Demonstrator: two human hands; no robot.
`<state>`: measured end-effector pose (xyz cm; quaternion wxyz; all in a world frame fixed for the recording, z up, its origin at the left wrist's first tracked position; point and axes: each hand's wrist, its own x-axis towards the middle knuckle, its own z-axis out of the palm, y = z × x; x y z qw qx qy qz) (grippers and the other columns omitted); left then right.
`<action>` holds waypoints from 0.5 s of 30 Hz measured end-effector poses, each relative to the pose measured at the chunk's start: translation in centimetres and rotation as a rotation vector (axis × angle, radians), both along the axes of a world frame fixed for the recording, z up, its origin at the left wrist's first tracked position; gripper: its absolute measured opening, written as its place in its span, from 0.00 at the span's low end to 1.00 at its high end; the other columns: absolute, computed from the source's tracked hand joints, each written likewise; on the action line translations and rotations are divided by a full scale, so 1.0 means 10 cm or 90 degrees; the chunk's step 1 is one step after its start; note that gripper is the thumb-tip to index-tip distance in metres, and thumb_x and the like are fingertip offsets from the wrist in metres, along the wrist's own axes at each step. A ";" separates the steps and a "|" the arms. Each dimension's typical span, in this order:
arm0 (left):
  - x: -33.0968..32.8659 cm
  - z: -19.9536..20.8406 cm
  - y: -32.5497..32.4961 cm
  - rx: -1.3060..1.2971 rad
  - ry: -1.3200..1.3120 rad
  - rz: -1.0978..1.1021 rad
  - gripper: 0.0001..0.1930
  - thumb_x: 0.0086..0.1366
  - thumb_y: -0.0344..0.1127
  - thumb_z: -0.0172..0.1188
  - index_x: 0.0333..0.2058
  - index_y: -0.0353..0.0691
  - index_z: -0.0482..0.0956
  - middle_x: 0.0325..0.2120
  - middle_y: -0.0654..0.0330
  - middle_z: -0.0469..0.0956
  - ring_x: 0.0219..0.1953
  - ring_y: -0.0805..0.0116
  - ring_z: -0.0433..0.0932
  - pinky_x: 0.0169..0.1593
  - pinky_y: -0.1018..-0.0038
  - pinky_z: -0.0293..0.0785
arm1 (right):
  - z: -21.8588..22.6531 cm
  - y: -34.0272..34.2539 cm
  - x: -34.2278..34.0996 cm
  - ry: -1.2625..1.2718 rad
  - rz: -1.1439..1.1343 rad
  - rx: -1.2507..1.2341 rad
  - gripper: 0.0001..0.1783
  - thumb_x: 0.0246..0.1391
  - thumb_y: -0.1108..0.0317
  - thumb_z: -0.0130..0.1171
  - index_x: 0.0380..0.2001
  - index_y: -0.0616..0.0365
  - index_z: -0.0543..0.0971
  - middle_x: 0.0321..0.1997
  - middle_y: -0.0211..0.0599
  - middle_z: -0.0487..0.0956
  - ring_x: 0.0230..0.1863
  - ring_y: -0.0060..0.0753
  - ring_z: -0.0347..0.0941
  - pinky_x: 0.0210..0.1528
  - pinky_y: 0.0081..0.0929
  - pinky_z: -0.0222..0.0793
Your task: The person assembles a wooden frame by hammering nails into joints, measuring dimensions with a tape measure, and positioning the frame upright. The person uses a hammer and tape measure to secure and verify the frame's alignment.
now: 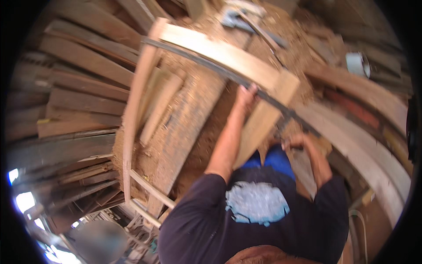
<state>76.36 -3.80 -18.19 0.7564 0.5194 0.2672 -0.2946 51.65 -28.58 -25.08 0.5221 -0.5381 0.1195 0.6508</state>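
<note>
A long dark metal bar clamp (pixel 198 59) lies across a pale wooden frame, close along its far rail (pixel 220 50). My left hand (pixel 247 96) is closed around the clamp's bar, near the corner where the rail meets the right-hand wooden side piece (pixel 263 119). My right hand (pixel 295 141) is closed at the lower part of the clamp's jaw (pixel 285 123), just right of that side piece. The fingertips there are partly hidden. On the left, the frame's long side piece (pixel 137 105) runs toward me to two thin crosspieces (pixel 151 189).
Under the frame lie a worn board (pixel 189 123) and wood shavings. A hammer-like tool with a long handle (pixel 259 31) rests on a grey cloth beyond the rail. Stacked planks (pixel 88 61) fill the left. A white cylindrical container (pixel 357 65) and long curved-looking boards (pixel 351 141) are at right.
</note>
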 end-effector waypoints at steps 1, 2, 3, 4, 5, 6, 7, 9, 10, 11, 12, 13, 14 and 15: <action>-0.11 -0.34 0.14 -0.109 -0.039 0.049 0.05 0.68 0.34 0.57 0.34 0.41 0.74 0.25 0.63 0.79 0.24 0.71 0.79 0.25 0.73 0.77 | 0.14 -0.03 0.28 0.123 0.141 -0.046 0.15 0.48 0.51 0.68 0.24 0.51 0.81 0.22 0.28 0.78 0.23 0.29 0.73 0.26 0.35 0.70; -0.11 -0.54 0.17 -0.143 -0.051 0.020 0.04 0.68 0.34 0.57 0.36 0.40 0.75 0.27 0.63 0.80 0.26 0.71 0.80 0.25 0.74 0.77 | 0.18 0.02 0.34 0.220 0.140 -0.078 0.16 0.48 0.51 0.67 0.19 0.48 0.78 0.18 0.26 0.74 0.19 0.23 0.69 0.22 0.29 0.66; -0.05 -0.34 0.09 -0.109 -0.032 -0.027 0.05 0.68 0.34 0.58 0.38 0.40 0.76 0.28 0.62 0.80 0.27 0.71 0.81 0.24 0.75 0.78 | 0.14 0.08 0.30 0.270 0.111 -0.127 0.10 0.48 0.60 0.68 0.27 0.54 0.82 0.21 0.25 0.77 0.20 0.20 0.70 0.25 0.26 0.68; -0.03 -0.19 0.02 -0.105 -0.021 0.010 0.06 0.68 0.34 0.59 0.38 0.38 0.76 0.29 0.61 0.81 0.27 0.70 0.81 0.24 0.74 0.79 | 0.20 0.14 0.25 0.143 0.127 -0.170 0.11 0.48 0.59 0.67 0.27 0.56 0.82 0.20 0.28 0.78 0.21 0.23 0.72 0.26 0.28 0.71; -0.03 -0.18 0.04 -0.093 -0.009 0.006 0.06 0.67 0.34 0.59 0.38 0.37 0.76 0.29 0.60 0.81 0.27 0.69 0.81 0.24 0.74 0.80 | 0.40 0.17 0.29 0.018 0.177 -0.214 0.13 0.48 0.59 0.67 0.30 0.58 0.82 0.20 0.32 0.78 0.22 0.29 0.75 0.27 0.32 0.72; -0.01 -0.20 0.05 -0.081 -0.002 0.008 0.07 0.67 0.33 0.60 0.38 0.37 0.75 0.30 0.59 0.81 0.27 0.68 0.81 0.25 0.73 0.80 | 0.62 0.20 0.36 -0.112 0.233 -0.257 0.15 0.48 0.59 0.66 0.33 0.60 0.81 0.20 0.37 0.79 0.23 0.35 0.77 0.29 0.37 0.74; -0.02 -0.20 0.07 -0.085 0.002 0.004 0.07 0.66 0.33 0.60 0.38 0.36 0.75 0.30 0.59 0.81 0.27 0.68 0.81 0.25 0.73 0.81 | 0.76 0.31 0.31 -0.224 0.220 -0.377 0.16 0.47 0.59 0.66 0.35 0.61 0.81 0.22 0.40 0.79 0.26 0.39 0.78 0.31 0.39 0.74; -0.01 -0.23 0.14 -0.093 0.004 0.009 0.07 0.65 0.32 0.61 0.38 0.36 0.75 0.30 0.58 0.81 0.27 0.67 0.81 0.25 0.71 0.81 | 1.06 0.55 0.13 -0.464 0.197 -0.606 0.20 0.46 0.59 0.65 0.38 0.63 0.80 0.26 0.47 0.81 0.31 0.48 0.80 0.34 0.44 0.74; -0.02 -0.26 0.14 -0.073 0.023 -0.012 0.07 0.65 0.32 0.61 0.39 0.37 0.75 0.31 0.58 0.81 0.30 0.66 0.81 0.28 0.69 0.82 | 1.10 0.55 0.12 -0.426 0.202 -0.620 0.20 0.46 0.60 0.65 0.39 0.63 0.80 0.28 0.49 0.81 0.34 0.50 0.80 0.36 0.45 0.74; -0.01 -0.30 0.13 -0.047 0.038 -0.033 0.07 0.65 0.32 0.61 0.40 0.38 0.74 0.33 0.58 0.80 0.33 0.65 0.81 0.30 0.67 0.82 | 1.08 0.56 0.15 -0.394 0.200 -0.629 0.20 0.46 0.60 0.65 0.39 0.63 0.79 0.31 0.51 0.81 0.36 0.52 0.79 0.38 0.45 0.73; 0.01 -0.33 0.16 -0.007 0.049 -0.056 0.08 0.65 0.31 0.61 0.41 0.39 0.74 0.35 0.58 0.80 0.36 0.65 0.81 0.33 0.64 0.83 | 1.01 0.63 0.18 -0.366 0.190 -0.629 0.20 0.46 0.60 0.65 0.39 0.63 0.79 0.33 0.53 0.81 0.38 0.54 0.79 0.40 0.46 0.73; 0.01 -0.26 0.11 -0.064 0.007 -0.013 0.06 0.65 0.31 0.60 0.39 0.37 0.75 0.36 0.56 0.80 0.38 0.64 0.80 0.34 0.62 0.83 | 0.91 0.57 0.16 -0.363 0.192 -0.510 0.21 0.48 0.58 0.64 0.41 0.62 0.80 0.35 0.51 0.82 0.39 0.51 0.80 0.41 0.44 0.74; 0.02 -0.34 0.13 -0.057 -0.010 -0.035 0.07 0.64 0.31 0.61 0.39 0.37 0.75 0.35 0.55 0.80 0.38 0.64 0.80 0.37 0.60 0.84 | 0.74 0.36 0.19 -0.370 0.208 -0.386 0.22 0.49 0.57 0.64 0.43 0.61 0.80 0.36 0.48 0.83 0.39 0.48 0.81 0.43 0.42 0.75; 0.04 -0.25 0.11 -0.036 -0.015 -0.053 0.08 0.64 0.31 0.61 0.40 0.37 0.74 0.33 0.57 0.79 0.37 0.63 0.81 0.37 0.60 0.85 | 0.53 0.13 0.19 -0.170 0.043 -0.141 0.22 0.48 0.56 0.65 0.43 0.61 0.80 0.39 0.42 0.83 0.39 0.40 0.80 0.42 0.39 0.75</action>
